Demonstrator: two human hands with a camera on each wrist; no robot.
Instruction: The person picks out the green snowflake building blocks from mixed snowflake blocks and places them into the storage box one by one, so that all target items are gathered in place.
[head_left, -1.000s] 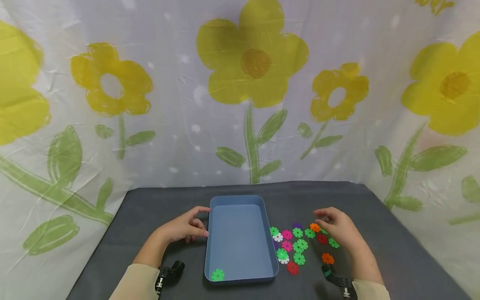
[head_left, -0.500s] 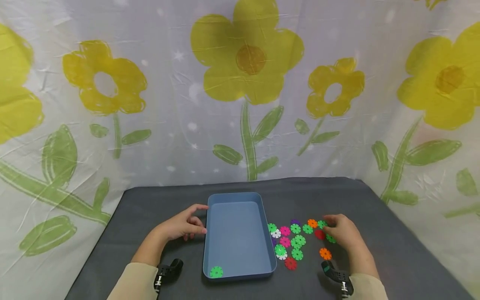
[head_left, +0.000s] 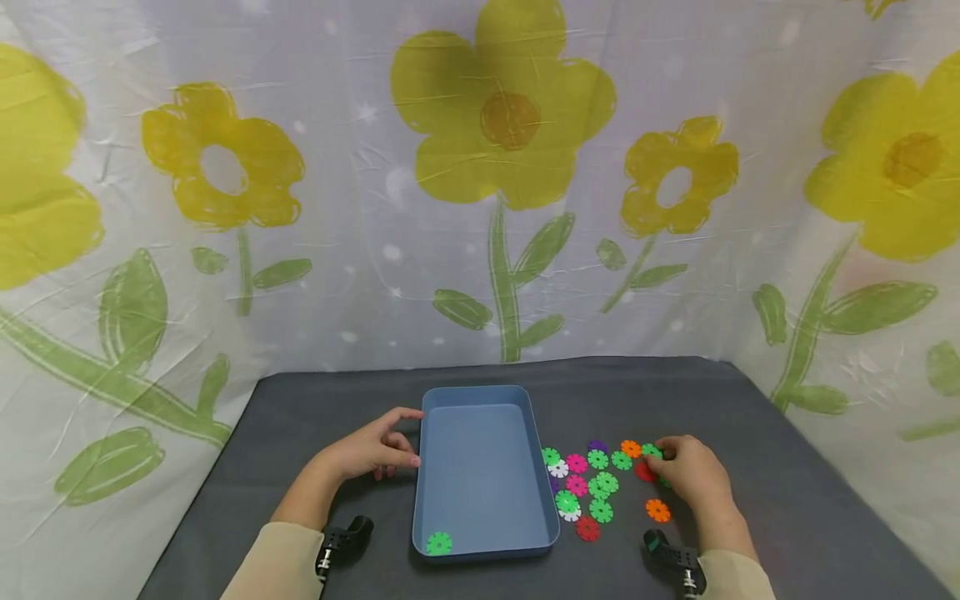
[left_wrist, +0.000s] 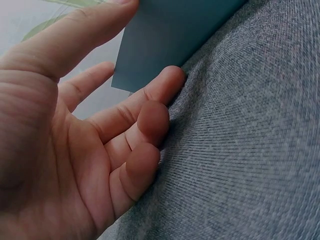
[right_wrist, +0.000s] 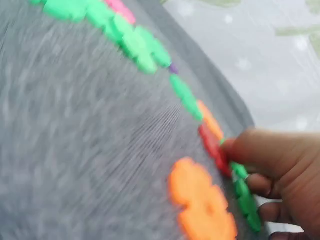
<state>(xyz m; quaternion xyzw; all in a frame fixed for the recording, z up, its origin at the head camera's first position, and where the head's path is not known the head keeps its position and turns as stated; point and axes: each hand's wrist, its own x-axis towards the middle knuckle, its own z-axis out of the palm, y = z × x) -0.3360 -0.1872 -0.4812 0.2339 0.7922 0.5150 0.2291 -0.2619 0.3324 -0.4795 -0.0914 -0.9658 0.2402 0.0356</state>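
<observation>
A blue rectangular tray point(head_left: 483, 475) lies in mid-table with one green snowflake disc point(head_left: 438, 543) in its near left corner. My left hand point(head_left: 367, 450) touches the tray's left side with the tips of index finger and thumb, the other fingers loosely bent beneath, as the left wrist view shows. At the right of the loose discs, the thumb and index finger of my right hand point(head_left: 697, 477) are around a green snowflake disc point(head_left: 651, 451). Whether they pinch it is hidden. A red disc point(head_left: 643, 472) lies at the thumb, and an orange disc point(right_wrist: 202, 200) lies nearer me.
Several green, pink, white, purple and red discs point(head_left: 597, 459) lie scattered, some overlapping, along the tray's right side. Dark grey cloth point(head_left: 360, 392) covers the table. A flowered curtain point(head_left: 352, 250) hangs behind it. Each wrist carries a black camera mount point(head_left: 671, 554).
My right hand has come down from above the discs, moving slightly right and toward me, to the green disc at the right. My left hand stays at the tray's side.
</observation>
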